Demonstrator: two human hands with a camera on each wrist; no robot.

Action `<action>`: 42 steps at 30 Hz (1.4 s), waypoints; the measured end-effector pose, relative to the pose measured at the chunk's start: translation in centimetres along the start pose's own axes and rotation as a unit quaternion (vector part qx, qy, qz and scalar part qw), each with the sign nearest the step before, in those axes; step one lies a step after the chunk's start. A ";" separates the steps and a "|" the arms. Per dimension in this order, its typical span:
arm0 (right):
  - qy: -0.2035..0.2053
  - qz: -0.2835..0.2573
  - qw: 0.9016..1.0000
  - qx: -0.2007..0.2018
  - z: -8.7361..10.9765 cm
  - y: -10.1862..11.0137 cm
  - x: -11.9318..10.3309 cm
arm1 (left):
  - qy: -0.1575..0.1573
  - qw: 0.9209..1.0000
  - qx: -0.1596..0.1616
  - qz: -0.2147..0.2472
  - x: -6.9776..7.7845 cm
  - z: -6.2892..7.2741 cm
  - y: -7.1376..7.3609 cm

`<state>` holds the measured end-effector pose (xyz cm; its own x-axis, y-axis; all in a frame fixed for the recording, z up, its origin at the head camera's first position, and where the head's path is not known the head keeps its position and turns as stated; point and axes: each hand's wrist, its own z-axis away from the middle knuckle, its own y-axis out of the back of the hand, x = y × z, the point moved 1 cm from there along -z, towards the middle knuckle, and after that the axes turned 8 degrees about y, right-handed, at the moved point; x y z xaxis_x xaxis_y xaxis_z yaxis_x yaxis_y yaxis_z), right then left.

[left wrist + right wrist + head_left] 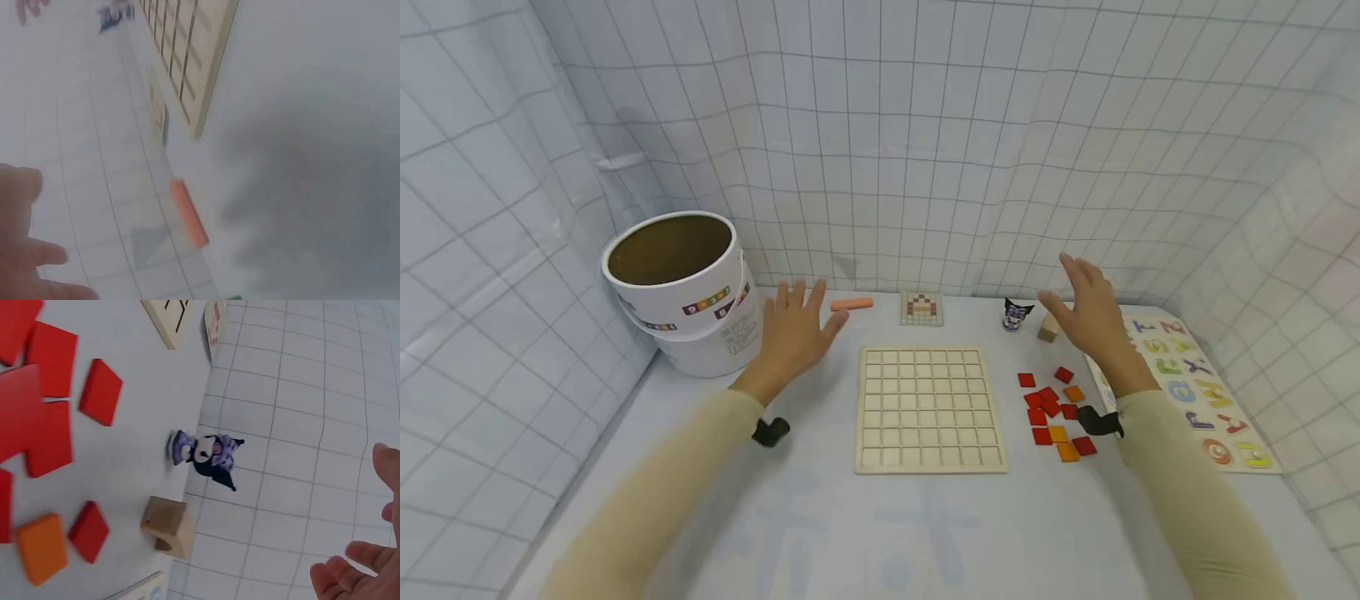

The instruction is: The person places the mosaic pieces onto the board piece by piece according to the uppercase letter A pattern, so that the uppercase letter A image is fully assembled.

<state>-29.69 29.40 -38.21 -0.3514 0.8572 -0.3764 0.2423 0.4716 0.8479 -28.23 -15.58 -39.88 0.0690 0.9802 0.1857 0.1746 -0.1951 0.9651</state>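
Both hands hover over the table with nothing in them. My left hand (793,333), fingers spread, is raised between the white bucket (677,308) and a wooden grid board (931,410). An orange stick (189,214) lies beyond its fingertips. My right hand (1090,317) is lifted above the right side, thumb apart from the fingers. Close by it stand a small purple and black figurine (203,453) and a wooden block (169,525). Loose red tiles (1037,416) and a few orange tiles (1057,433) lie between the board and the right wrist.
A small pattern card (921,308) lies behind the board near the back wall. At the right, partly under the right arm, is a letter board (1202,392) with colourful letters. White grid-patterned sheeting (880,150) encloses the table at the back and sides.
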 end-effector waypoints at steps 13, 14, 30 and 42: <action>-0.139 -0.124 0.957 -0.223 6.0 -3.0 6.2 | -0.127 0.975 -0.179 0.035 1.2 11.5 -5.4; -0.142 -0.121 0.956 -0.228 6.0 -3.3 6.3 | -0.132 0.974 -0.183 0.037 1.3 11.8 -5.4; -0.170 -0.123 0.952 -0.222 5.7 -3.9 5.9 | -0.145 0.966 -0.213 -0.004 2.1 12.2 -5.8; -0.204 -0.304 0.916 -0.166 5.4 -4.7 6.6 | -0.147 0.964 -0.222 -0.013 1.8 11.3 -5.3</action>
<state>-28.29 33.99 -46.71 0.0531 0.4949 -0.8673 -0.1979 0.8565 0.4767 -17.90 -13.13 -46.71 0.3571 0.9197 0.1631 -0.2521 -0.0733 0.9649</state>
